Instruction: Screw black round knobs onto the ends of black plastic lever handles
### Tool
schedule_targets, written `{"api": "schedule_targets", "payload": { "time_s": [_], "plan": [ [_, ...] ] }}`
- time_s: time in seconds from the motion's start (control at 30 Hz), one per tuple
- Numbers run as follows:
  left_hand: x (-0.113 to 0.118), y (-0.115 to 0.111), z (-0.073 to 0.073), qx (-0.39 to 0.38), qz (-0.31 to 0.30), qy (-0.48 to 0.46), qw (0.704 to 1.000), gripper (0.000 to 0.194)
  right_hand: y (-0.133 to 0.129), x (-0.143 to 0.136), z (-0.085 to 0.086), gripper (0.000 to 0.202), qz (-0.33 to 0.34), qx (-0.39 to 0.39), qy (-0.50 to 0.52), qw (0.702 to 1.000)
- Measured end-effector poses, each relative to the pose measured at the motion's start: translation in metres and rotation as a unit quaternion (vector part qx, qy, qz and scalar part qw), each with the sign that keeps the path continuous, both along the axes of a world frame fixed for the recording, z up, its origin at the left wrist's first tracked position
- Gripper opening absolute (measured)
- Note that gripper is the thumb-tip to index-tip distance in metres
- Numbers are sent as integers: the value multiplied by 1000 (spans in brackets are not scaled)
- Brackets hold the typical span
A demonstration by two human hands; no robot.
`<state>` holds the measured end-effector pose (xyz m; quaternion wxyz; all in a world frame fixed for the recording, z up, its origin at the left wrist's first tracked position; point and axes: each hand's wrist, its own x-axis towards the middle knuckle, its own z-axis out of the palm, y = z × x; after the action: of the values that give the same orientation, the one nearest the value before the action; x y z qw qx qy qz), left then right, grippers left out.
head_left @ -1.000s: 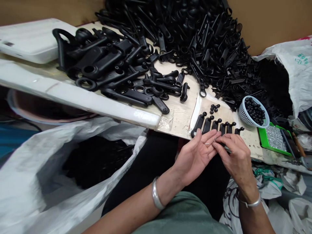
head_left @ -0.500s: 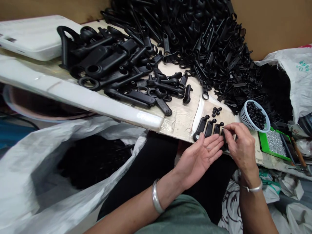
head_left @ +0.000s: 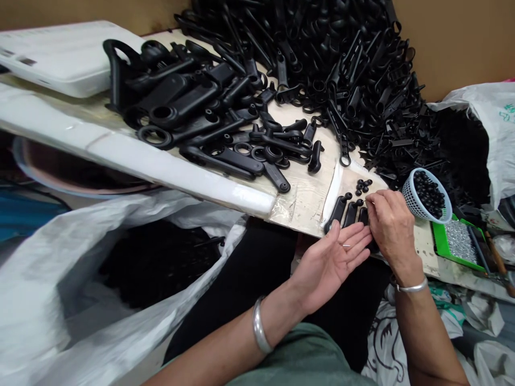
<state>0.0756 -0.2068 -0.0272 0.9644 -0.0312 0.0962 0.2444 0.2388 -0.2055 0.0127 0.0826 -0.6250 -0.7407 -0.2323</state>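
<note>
My left hand [head_left: 328, 265] lies palm up at the table's front edge, fingers stretched out, with a small metal pin [head_left: 346, 245] resting on the fingers. Just right of it, my right hand [head_left: 390, 228] has thumb and forefinger pinched together over the row of black arm-shaped parts; what sits in the pinch is too small to make out. Of these parts, one [head_left: 338, 210] lies at the left and another [head_left: 351, 212] beside it; a third is partly behind my hands. Several small black balls [head_left: 363, 186] are grouped behind the row.
A light blue basket [head_left: 410, 201] of black balls and a green tray [head_left: 440, 241] of metal pins stand at the right. Black parts [head_left: 193, 99] are heaped across the table. A white sack [head_left: 36, 257] sits at the lower left.
My right hand has moved up and slightly left, to the far end of the black parts. My left hand holds nearly the same pose. The view has shifted slightly.
</note>
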Motion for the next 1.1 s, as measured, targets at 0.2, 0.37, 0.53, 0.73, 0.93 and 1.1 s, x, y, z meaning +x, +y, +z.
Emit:
{"api": "schedule_targets", "payload": {
  "time_s": [0.2,0.37,0.53,0.73,0.93,1.1],
  "plan": [
    [-1,1,1,-8,5,8,1000,63,2,3,2,22,20,-42,-28,998],
    [-2,1,5,-17,19,11,1000,61,-17,3,17,18,57,-40,142,987],
    [0,-2,6,-16,32,20,999,53,-48,-19,25,21,122,-108,237,958],
    [0,-9,7,39,8,46,998,54,-62,-42,11,24,129,-120,135,975],
    [1,-8,4,82,5,12,997,60,-53,-28,24,20,124,-106,211,964],
    [1,-8,-3,88,-7,-5,996,62,-14,-10,25,8,-2,-45,325,945]
  ]
}}
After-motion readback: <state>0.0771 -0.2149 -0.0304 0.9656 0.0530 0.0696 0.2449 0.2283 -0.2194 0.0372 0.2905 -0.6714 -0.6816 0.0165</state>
